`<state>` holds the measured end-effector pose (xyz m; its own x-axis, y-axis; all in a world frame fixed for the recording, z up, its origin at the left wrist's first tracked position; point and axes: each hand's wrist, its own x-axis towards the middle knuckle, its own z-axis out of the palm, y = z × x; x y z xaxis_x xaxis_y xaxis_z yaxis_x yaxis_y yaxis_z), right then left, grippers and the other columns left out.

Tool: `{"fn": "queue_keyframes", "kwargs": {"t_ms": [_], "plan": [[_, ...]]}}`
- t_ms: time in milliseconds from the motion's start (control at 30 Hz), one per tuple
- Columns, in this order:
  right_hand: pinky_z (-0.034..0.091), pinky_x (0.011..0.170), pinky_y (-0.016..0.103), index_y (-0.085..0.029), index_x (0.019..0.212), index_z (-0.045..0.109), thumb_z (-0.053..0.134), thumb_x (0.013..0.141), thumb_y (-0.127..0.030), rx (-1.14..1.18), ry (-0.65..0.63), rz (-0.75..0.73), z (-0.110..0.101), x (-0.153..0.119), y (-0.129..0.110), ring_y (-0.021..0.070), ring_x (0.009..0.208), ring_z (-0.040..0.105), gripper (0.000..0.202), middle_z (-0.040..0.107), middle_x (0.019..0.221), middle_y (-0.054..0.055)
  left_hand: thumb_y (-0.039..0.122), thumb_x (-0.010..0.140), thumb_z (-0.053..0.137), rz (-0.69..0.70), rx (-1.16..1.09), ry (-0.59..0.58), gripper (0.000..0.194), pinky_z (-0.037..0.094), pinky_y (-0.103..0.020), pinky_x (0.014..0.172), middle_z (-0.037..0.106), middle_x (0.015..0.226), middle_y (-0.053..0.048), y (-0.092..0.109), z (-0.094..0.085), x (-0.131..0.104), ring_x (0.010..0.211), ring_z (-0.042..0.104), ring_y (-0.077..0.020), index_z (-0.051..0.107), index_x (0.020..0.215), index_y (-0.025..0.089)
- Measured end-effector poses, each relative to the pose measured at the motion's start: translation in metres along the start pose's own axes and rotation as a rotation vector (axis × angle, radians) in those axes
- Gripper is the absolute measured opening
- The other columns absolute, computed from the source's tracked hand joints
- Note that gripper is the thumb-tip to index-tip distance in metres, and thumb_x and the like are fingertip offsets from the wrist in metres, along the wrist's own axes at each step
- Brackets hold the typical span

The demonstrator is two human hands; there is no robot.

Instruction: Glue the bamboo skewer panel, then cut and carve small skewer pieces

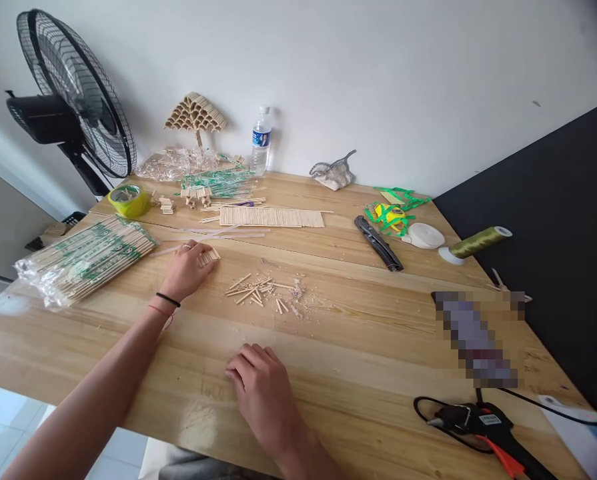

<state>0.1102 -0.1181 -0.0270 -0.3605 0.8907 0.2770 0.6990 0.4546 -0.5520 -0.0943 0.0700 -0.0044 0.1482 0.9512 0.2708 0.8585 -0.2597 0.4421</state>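
My left hand (184, 267) reaches across the wooden table, fingers closed on a small panel of short wooden sticks (209, 257) at the table surface. Part of that panel is covered by the fingers. Nearer to me, my right hand (264, 390) rests on the table with its fingers curled in, and nothing shows in it. Between and beyond the hands lies a scatter of cut stick pieces (258, 288) with small crumbs. Behind them is a long flat panel of sticks (273, 217) laid side by side.
Bagged wooden skewers (93, 257) lie at left, near yellow tape (129, 201) and a fan (78, 93). A stick-built tree shape (195, 113) and water bottle (261, 141) stand behind. Rightward are a black cutter (378, 243), thread spool (478, 244), blurred phone (478, 340) and glue gun (488, 427).
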Motion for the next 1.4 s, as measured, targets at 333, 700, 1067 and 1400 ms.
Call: {"fn": "queue_keyframes", "kwargs": {"t_ms": [333,700,1067,1400], "plan": [[0.041,0.069,0.037,-0.018,0.081,0.059,0.051,0.094,0.0,-0.334,-0.17,-0.141,0.001,0.007,-0.009,0.0211,0.072,0.055,0.024,0.063,0.086,0.006,0.036,0.09,0.064,0.056,-0.038,-0.038,0.028,0.047,-0.049,0.105,0.07,0.11,-0.013,-0.007,0.009,-0.007,0.113,0.061,-0.0322,0.071,0.109,0.017],[0.036,0.076,0.035,-0.019,0.087,0.061,0.055,0.098,-0.004,-0.103,-0.06,-0.162,-0.034,0.014,0.007,0.0185,0.079,0.054,0.019,0.064,0.084,0.002,0.035,0.089,0.067,0.026,-0.046,-0.011,0.025,0.046,-0.049,0.106,0.07,0.109,-0.012,-0.009,0.012,-0.006,0.113,0.061,-0.0311,0.072,0.107,0.018],[0.038,0.072,0.036,-0.019,0.081,0.062,0.065,0.092,-0.002,-0.291,-0.154,-0.202,-0.013,0.006,-0.008,0.0196,0.076,0.055,0.021,0.063,0.082,0.002,0.037,0.09,0.065,0.015,-0.029,-0.056,0.028,0.046,-0.049,0.104,0.069,0.111,-0.013,-0.006,0.01,-0.008,0.115,0.061,-0.0321,0.072,0.108,0.018],[0.042,0.075,0.04,-0.019,0.088,0.059,0.049,0.094,0.0,-0.469,-0.28,-0.264,-0.005,0.011,-0.01,0.0241,0.08,0.05,0.022,0.057,0.088,0.007,0.039,0.091,0.063,0.012,-0.039,-0.066,0.028,0.046,-0.048,0.105,0.07,0.113,-0.013,-0.008,0.011,-0.006,0.115,0.06,-0.0313,0.072,0.108,0.019]]}}
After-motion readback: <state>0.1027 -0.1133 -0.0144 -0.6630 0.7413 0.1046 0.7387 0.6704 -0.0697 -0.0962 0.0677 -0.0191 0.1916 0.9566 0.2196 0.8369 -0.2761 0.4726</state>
